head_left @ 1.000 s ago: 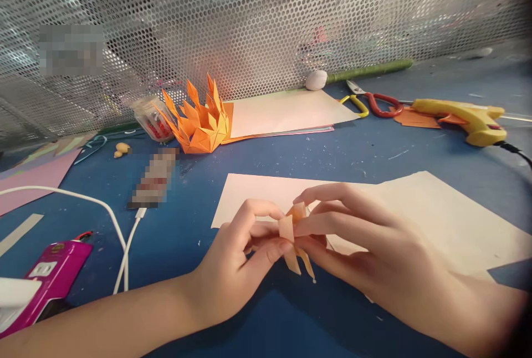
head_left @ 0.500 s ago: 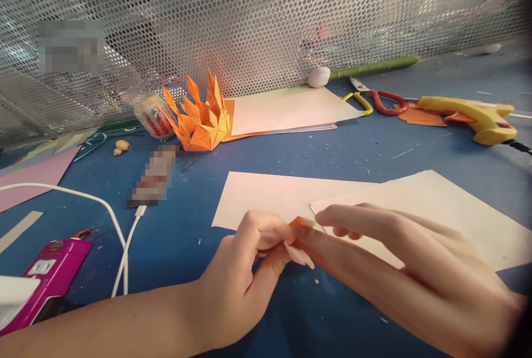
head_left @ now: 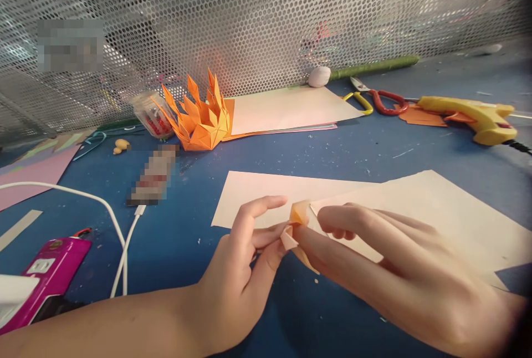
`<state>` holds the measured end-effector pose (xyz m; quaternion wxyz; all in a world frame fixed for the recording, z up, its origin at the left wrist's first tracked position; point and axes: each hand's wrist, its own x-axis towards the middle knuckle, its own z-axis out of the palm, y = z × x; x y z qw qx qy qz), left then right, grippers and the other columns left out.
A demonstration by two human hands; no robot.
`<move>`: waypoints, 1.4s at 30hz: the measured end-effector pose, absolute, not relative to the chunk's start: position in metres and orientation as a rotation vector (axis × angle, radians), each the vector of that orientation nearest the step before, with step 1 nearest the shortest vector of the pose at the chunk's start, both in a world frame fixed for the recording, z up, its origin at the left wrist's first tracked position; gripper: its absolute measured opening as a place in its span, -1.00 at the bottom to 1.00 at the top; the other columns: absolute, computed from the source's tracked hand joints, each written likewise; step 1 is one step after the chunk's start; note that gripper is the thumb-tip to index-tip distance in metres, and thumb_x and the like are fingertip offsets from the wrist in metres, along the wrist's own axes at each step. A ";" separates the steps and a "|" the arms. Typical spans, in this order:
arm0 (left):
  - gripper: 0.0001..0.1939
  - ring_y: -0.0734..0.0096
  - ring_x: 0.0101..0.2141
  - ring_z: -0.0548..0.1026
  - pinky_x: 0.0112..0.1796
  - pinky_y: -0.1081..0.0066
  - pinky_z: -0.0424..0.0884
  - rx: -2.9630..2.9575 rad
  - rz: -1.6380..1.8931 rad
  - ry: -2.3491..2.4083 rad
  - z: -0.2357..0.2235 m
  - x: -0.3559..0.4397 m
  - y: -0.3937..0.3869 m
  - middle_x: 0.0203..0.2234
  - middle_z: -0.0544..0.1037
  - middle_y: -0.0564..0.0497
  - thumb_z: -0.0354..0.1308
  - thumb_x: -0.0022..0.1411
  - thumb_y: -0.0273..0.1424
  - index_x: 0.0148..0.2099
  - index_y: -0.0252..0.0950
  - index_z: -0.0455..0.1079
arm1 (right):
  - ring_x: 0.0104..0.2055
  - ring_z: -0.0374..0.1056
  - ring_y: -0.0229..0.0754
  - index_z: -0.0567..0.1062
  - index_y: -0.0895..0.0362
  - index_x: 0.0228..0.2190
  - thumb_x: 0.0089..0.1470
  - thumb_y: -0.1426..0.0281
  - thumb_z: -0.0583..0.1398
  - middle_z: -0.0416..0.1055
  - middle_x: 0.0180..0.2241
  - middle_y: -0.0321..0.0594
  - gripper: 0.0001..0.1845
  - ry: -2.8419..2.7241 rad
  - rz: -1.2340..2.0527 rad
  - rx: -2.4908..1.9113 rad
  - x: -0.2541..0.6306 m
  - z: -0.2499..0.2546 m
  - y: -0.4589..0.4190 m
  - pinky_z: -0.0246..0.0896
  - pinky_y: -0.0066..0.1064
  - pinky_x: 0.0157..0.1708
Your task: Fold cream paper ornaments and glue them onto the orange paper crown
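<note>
A small folded orange paper piece [head_left: 296, 224] is pinched between both my hands just above the blue table [head_left: 187, 247]. My left hand [head_left: 245, 275] grips it with thumb and middle fingers, its index finger raised off it. My right hand [head_left: 390, 269] holds the other side with thumb and fingers closed on it. Beneath the hands lie two pale paper sheets [head_left: 399, 208].
An orange spiky origami model [head_left: 199, 119] stands at the back by a perforated metal screen [head_left: 266, 20], beside more paper sheets [head_left: 286, 108]. Scissors [head_left: 376, 100] and a yellow glue gun [head_left: 474, 117] lie at the right. A pink device [head_left: 45, 275] and white cable [head_left: 120, 241] lie at the left.
The orange piece has been turned up between my fingers, so more of it shows. My left index finger has lifted off it. Both hands stay in nearly the same place.
</note>
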<state>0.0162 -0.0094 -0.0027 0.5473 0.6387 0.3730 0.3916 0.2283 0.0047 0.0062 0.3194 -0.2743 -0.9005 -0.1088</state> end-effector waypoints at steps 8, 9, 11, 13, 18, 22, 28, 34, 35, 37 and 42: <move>-0.65 0.33 -0.06 0.69 -0.02 0.44 0.56 1.460 0.897 0.946 -0.001 0.016 -0.008 -0.21 0.74 -0.05 0.06 0.54 -0.22 0.25 -0.23 0.19 | -0.45 0.48 -0.12 0.54 0.21 -0.14 0.31 0.61 0.03 0.54 -0.40 -0.12 -0.70 -2.370 -0.302 -0.704 0.227 -0.002 0.004 0.33 -0.29 -0.49; -0.64 0.34 -0.10 0.70 -0.05 0.45 0.56 1.437 0.905 0.949 -0.001 0.016 -0.007 -0.21 0.74 -0.05 0.10 0.52 -0.24 0.24 -0.22 0.18 | -0.47 0.45 -0.14 0.55 0.24 -0.16 0.31 0.61 0.03 0.52 -0.42 -0.12 -0.70 -2.391 -0.308 -0.695 0.226 -0.001 0.004 0.33 -0.30 -0.50; -0.61 0.38 -0.18 0.71 -0.07 0.48 0.57 1.361 0.927 0.933 0.000 0.017 -0.007 -0.24 0.73 0.02 0.22 0.45 -0.29 0.20 -0.16 0.18 | -0.51 0.40 -0.17 0.57 0.29 -0.17 0.34 0.60 0.01 0.47 -0.47 -0.15 -0.68 -2.387 -0.305 -0.688 0.224 0.001 0.005 0.31 -0.32 -0.54; -0.58 0.44 -0.25 0.71 -0.11 0.51 0.57 1.277 0.947 0.925 0.001 0.017 -0.006 -0.31 0.72 0.10 0.28 0.39 -0.34 0.16 -0.11 0.17 | -0.52 0.38 -0.19 0.58 0.29 -0.19 0.36 0.60 -0.02 0.44 -0.48 -0.17 -0.65 -2.380 -0.256 -0.682 0.222 0.001 0.005 0.31 -0.35 -0.55; -0.60 0.44 -0.27 0.68 -0.16 0.53 0.57 1.153 1.014 0.924 0.004 0.020 -0.003 -0.38 0.67 0.12 0.26 0.39 -0.35 0.13 -0.11 0.15 | -0.27 0.54 -0.25 0.49 0.19 0.00 0.36 0.60 -0.01 0.55 -0.22 -0.08 -0.66 -2.327 0.038 -0.691 0.221 -0.004 0.002 0.49 -0.51 -0.27; -0.64 0.51 -0.37 0.61 -0.23 0.56 0.55 1.160 1.038 0.923 0.003 0.019 -0.002 -0.37 0.62 0.14 0.23 0.41 -0.33 0.14 -0.11 0.16 | -0.21 0.57 -0.33 0.38 0.03 0.03 0.36 0.55 0.06 0.56 -0.19 -0.24 -0.71 -2.205 0.284 -0.748 0.221 -0.009 0.002 0.46 -0.64 -0.20; -0.60 0.48 -0.40 0.55 -0.30 0.48 0.51 1.143 0.948 0.905 0.003 0.017 -0.003 -0.38 0.52 0.15 0.23 0.37 -0.38 0.14 -0.12 0.13 | -0.45 0.48 -0.33 0.41 -0.01 -0.22 0.35 0.32 0.15 0.52 -0.43 -0.39 -0.95 -2.008 0.700 -0.995 0.217 -0.010 0.007 0.43 -0.58 -0.45; -0.77 0.57 -0.51 0.40 -0.36 0.49 0.42 1.170 0.847 0.942 0.001 0.016 0.000 -0.43 0.46 0.18 0.16 0.35 -0.47 -0.02 -0.16 0.21 | -0.44 0.45 -0.33 0.55 -0.05 -0.26 0.32 0.36 0.19 0.54 -0.37 -0.37 -0.88 -1.977 0.818 -0.972 0.216 -0.013 0.008 0.38 -0.55 -0.43; -0.81 0.57 -0.51 0.39 -0.36 0.49 0.41 1.187 0.840 0.936 0.001 0.016 0.000 -0.42 0.46 0.17 0.15 0.36 -0.47 -0.05 -0.17 0.22 | -0.44 0.45 -0.34 0.55 -0.07 -0.24 0.30 0.38 0.20 0.54 -0.35 -0.38 -0.88 -1.971 0.802 -0.965 0.216 -0.013 0.007 0.38 -0.56 -0.43; -0.89 0.57 -0.48 0.39 -0.35 0.50 0.40 1.218 0.822 0.936 0.002 0.015 0.001 -0.41 0.44 0.16 0.15 0.37 -0.44 -0.14 -0.20 0.25 | -0.45 0.45 -0.36 0.55 -0.07 -0.22 0.28 0.42 0.19 0.55 -0.35 -0.40 -0.85 -1.966 0.793 -0.966 0.216 -0.012 0.006 0.37 -0.59 -0.44; -0.84 0.55 -0.47 0.34 -0.39 0.52 0.36 1.252 0.789 0.906 0.003 0.012 0.002 -0.43 0.35 0.17 0.14 0.42 -0.34 -0.22 -0.21 0.23 | -0.45 0.51 -0.36 0.58 -0.03 -0.27 0.28 0.38 0.20 0.58 -0.39 -0.38 -0.86 -1.996 0.854 -0.973 0.218 -0.005 0.008 0.39 -0.60 -0.45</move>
